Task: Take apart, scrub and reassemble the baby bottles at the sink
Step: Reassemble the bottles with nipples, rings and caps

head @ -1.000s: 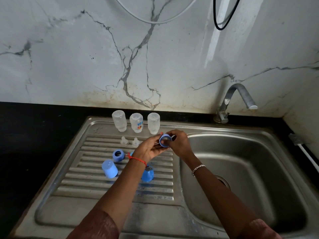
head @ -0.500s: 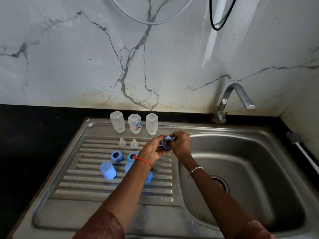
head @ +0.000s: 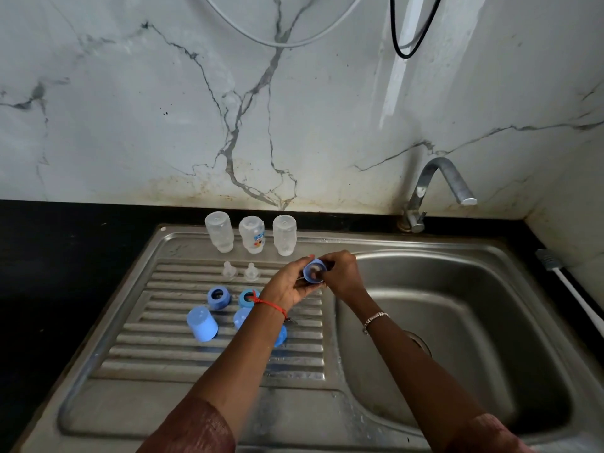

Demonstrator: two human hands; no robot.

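Both hands meet over the sink edge; left hand and right hand each pinch the blue collar ring; three bottles stand inverted behind.

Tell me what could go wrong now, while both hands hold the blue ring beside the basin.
1. The left hand and right hand hold the blue ring at the edge of the basin; if it slips, it may drop toward the drain.
2. The left forearm passes low over the blue caps on the draining board; pulling back could knock one.
3. The upturned bottles stand close behind the hands and might topple if bumped.
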